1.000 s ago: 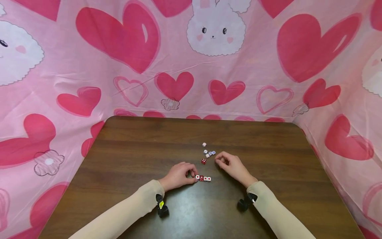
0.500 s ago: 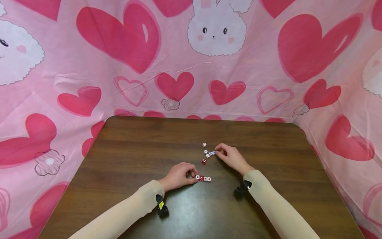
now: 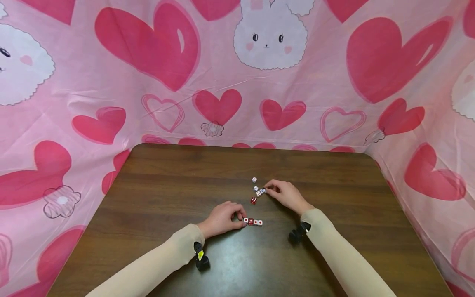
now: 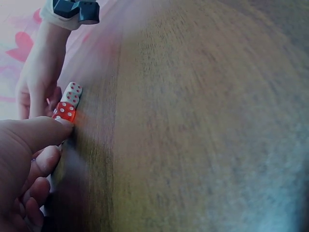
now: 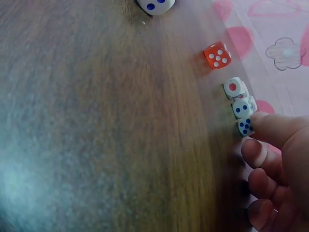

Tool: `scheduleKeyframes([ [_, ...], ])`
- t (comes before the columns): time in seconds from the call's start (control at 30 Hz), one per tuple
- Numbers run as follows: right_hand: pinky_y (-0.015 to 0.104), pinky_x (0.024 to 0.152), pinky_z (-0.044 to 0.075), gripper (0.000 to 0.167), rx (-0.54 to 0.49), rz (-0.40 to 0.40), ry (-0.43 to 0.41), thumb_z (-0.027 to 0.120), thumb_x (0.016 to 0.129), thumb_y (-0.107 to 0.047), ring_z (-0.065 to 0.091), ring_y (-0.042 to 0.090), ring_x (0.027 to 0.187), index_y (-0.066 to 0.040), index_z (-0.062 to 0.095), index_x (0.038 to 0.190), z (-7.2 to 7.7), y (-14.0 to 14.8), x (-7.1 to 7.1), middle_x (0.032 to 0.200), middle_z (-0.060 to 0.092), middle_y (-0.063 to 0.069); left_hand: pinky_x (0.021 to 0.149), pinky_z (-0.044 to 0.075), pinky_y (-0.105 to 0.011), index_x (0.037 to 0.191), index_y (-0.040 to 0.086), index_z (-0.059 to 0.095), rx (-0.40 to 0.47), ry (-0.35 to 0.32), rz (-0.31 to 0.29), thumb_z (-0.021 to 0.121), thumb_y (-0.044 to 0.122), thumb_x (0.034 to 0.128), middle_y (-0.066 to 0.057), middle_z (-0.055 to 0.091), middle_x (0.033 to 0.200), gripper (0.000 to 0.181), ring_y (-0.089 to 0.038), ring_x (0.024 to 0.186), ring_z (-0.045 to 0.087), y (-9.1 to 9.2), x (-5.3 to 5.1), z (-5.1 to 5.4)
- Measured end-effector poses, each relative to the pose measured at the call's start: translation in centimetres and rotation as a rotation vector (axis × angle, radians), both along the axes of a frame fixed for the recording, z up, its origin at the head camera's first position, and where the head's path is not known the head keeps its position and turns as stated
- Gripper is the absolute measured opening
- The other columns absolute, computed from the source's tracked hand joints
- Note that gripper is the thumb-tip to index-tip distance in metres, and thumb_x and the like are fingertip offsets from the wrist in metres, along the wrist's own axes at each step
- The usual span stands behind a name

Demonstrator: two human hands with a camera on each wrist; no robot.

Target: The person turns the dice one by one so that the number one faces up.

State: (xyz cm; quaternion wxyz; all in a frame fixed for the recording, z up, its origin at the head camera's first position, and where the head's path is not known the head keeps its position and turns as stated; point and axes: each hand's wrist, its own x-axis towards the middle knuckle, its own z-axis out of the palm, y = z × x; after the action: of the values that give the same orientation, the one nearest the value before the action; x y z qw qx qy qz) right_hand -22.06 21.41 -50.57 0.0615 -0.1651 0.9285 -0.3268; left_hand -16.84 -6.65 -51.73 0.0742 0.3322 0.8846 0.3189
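Head view. Relative to the frame one second earlier, my right hand (image 3: 288,196) lies further left and slightly further from my body; its fingertips, then apart from the dice, now meet the right end of a loose cluster of small white and red cube dice (image 3: 258,193). My left hand (image 3: 222,218) is unchanged, pinching the leftmost white die with a red spot (image 3: 245,220). This die heads a straight row continuing with a glossy red die (image 3: 250,221) and two white dice with red spots (image 3: 257,222), likewise unmoved on the dark brown wood-grain table (image 3: 156,194). On my left cuff, a black wrist camera (image 3: 202,262) carries a yellow patch (image 3: 201,254), too small to read.

Left wrist view. My thumb lies beside the red die, whose visible faces bear white pips, and mostly covers the pinched white die. Beyond, the two white dice present red pips.

Right wrist view. My thumb and index finger grip a white die with five blue pips (image 5: 245,127). Touching it is a white die with two blue pips (image 5: 242,109); further off stands a translucent red die with five white pips (image 5: 217,56).
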Motion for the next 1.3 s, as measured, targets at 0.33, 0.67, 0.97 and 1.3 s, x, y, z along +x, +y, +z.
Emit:
scheduleKeyframes([
  [0.33, 0.033, 0.066, 0.044, 0.018, 0.01, -0.015, -0.014, 0.073, 0.099, -0.025, 0.053, 0.014, 0.069, -0.017, 0.072, 0.116, -0.06, 0.03, 0.19, 0.079, 0.06, -0.005, 0.072, 0.042, -0.025, 0.094, 0.026, 0.071, -0.006, 0.021, 0.011, 0.083, 0.029, 0.088, 0.018, 0.063, 0.084, 0.014, -0.004, 0.082, 0.053, -0.04, 0.09, -0.12],
  [0.67, 0.033, 0.068, 0.045, 0.016, -0.012, -0.015, -0.036, 0.073, 0.099, -0.026, 0.054, 0.015, 0.071, -0.017, 0.073, 0.112, 0.0, 0.16, 0.22, 0.079, 0.062, -0.005, 0.071, 0.041, -0.025, 0.094, 0.026, 0.071, 0.015, 0.035, 0.007, 0.083, 0.028, 0.0875, 0.017, 0.064, 0.084, 0.014, -0.004, 0.081, 0.052, -0.07, 0.15, -0.19],
  [0.97, 0.032, 0.065, 0.044, 0.016, -0.014, -0.01, -0.023, 0.077, 0.096, -0.023, 0.054, 0.013, 0.068, -0.017, 0.07, 0.109, -0.21, 0.24, 0.27, 0.078, 0.06, -0.005, 0.072, 0.043, -0.025, 0.094, 0.026, 0.071, 0.016, 0.049, 0.004, 0.083, 0.028, 0.0871, 0.017, 0.064, 0.084, 0.014, -0.004, 0.082, 0.054, -0.11, 0.14, -0.41],
  [1.3, 0.032, 0.064, 0.044, 0.02, -0.014, -0.009, -0.019, 0.075, 0.097, -0.027, 0.053, 0.013, 0.068, -0.017, 0.071, 0.113, -0.28, 0.35, 0.32, 0.078, 0.06, -0.006, 0.072, 0.041, -0.025, 0.096, 0.026, 0.072, 0.01, 0.044, 0.004, 0.083, 0.029, 0.0884, 0.017, 0.064, 0.085, 0.014, -0.004, 0.081, 0.052, -0.01, 0.12, -0.32],
])
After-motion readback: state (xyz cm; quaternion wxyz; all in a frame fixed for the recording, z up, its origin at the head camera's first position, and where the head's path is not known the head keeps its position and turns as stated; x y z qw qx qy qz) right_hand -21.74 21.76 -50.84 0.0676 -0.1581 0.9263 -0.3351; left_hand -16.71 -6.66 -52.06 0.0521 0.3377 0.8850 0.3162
